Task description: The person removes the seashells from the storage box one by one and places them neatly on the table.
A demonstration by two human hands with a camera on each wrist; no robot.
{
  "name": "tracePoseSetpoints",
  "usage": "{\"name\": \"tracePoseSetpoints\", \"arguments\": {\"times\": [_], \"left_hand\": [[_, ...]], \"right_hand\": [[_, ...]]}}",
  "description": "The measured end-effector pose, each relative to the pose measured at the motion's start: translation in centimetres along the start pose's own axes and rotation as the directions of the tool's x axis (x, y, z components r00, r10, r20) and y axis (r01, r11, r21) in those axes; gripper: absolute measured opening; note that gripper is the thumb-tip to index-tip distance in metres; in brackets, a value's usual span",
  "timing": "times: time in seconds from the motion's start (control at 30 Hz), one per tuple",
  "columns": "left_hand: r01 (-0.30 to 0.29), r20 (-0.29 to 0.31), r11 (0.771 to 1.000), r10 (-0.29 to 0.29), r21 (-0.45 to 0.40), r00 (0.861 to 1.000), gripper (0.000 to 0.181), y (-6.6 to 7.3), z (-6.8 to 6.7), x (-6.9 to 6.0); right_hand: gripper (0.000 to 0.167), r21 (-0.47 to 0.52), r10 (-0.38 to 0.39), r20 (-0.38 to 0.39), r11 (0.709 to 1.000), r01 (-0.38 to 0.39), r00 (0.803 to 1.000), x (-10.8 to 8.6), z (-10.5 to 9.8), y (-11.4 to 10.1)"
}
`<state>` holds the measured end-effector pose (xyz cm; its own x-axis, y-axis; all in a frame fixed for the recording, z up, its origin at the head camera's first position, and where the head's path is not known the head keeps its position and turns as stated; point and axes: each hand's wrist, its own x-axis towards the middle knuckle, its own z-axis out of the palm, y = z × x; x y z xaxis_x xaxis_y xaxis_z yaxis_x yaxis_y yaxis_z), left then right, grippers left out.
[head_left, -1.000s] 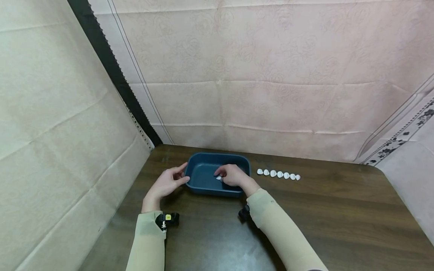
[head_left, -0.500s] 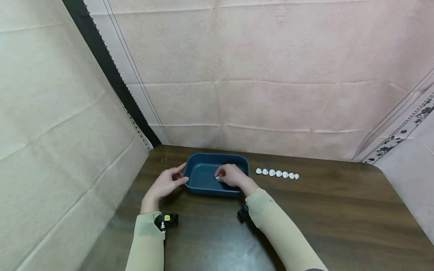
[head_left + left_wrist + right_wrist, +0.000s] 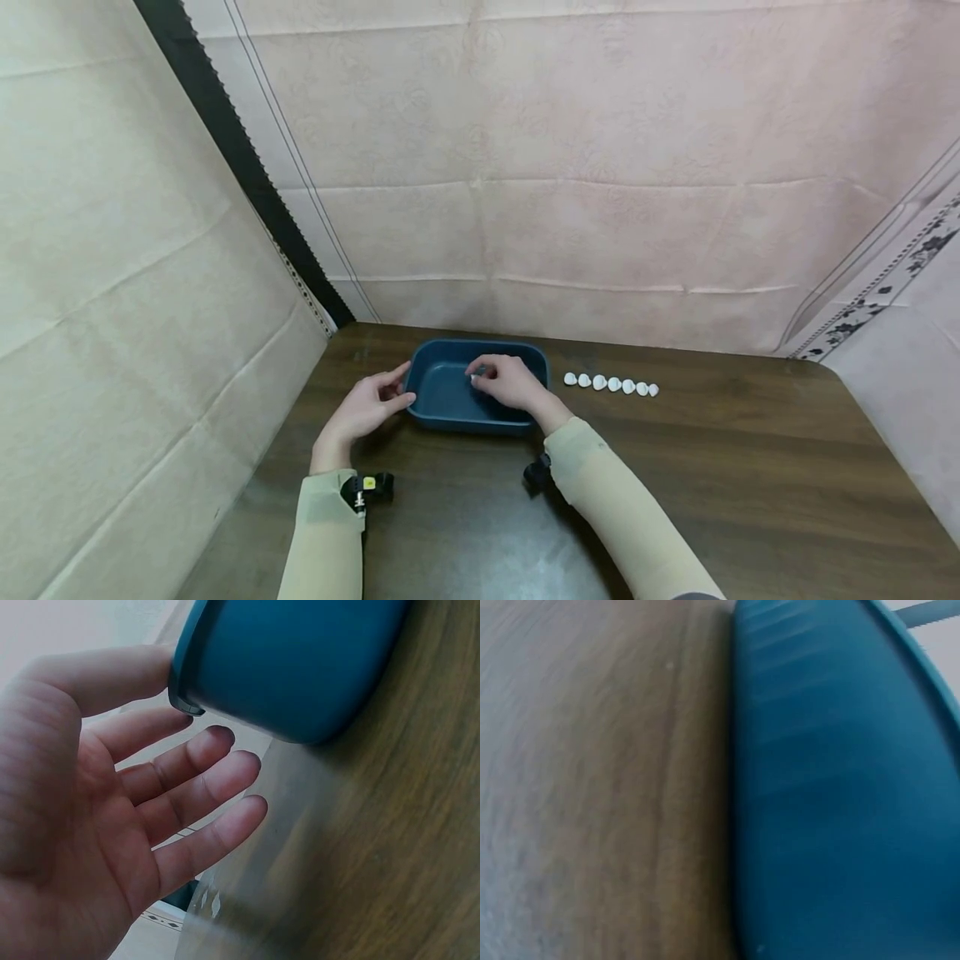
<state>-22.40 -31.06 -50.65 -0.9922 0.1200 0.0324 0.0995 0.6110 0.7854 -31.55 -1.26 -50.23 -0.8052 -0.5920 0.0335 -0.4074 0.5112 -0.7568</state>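
Observation:
A blue plastic bin [image 3: 480,427] stands on the wooden table. At its left end, my left hand [image 3: 365,406] touches the rim with thumb and index fingertips. In the left wrist view, the other fingers of that hand [image 3: 82,795] are spread loosely below the bin's rim [image 3: 180,675]. My right hand [image 3: 512,385] reaches inside the bin, its thumb and fingertips pinching a small white shell-like piece [image 3: 473,377], mostly hidden. The right wrist view has only the bin's outer wall [image 3: 840,787] and the table, without the hand.
Right of the bin, several similar white pieces [image 3: 614,384] lie in a row on the wooden table [image 3: 750,467]. Pale cloth [image 3: 570,233] hangs behind the table's far edge, and another cloth [image 3: 172,350] hangs at the left.
My right hand has lifted slightly off the bin's floor and moved a little left with the white piece in its fingertips. The left hand keeps its place on the rim.

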Motion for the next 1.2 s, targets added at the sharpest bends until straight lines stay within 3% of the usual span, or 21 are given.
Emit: {"name": "tracePoseSetpoints", "arguments": {"times": [0.23,0.4,0.47,0.63,0.9,1.2], "left_hand": [[0.001,-0.006,1.000,-0.001,-0.005,1.000,0.064,0.0,0.0,0.0],[-0.006,-0.006,1.000,0.006,-0.002,1.000,0.064,0.0,0.0,0.0],[-0.012,-0.009,1.000,0.012,0.003,1.000,0.064,0.1,0.1,0.1],[-0.017,-0.017,1.000,0.017,0.016,1.000,0.063,0.2,0.1,0.1],[-0.011,-0.016,1.000,0.011,0.025,1.000,0.064,-0.2,0.1,0.2],[0.014,-0.009,1.000,-0.014,0.013,1.000,0.065,-0.3,0.1,0.2]], "right_hand": [[0.027,0.195,0.037,-0.171,0.981,-0.003,0.985,-1.0,-2.3,0.2],[0.037,0.419,0.098,-0.215,0.908,0.001,0.972,-3.3,-4.6,1.5],[0.039,0.463,0.100,-0.221,0.886,0.014,0.970,-4.4,-5.5,2.4],[0.042,0.465,0.119,-0.252,0.885,0.013,0.960,-7.8,-7.2,5.0],[0.050,0.402,0.245,-0.314,0.910,-0.105,0.917,-12.7,-10.4,9.5],[0.048,0.365,0.291,-0.308,0.915,-0.170,0.906,-15.6,-13.8,11.3]]}}
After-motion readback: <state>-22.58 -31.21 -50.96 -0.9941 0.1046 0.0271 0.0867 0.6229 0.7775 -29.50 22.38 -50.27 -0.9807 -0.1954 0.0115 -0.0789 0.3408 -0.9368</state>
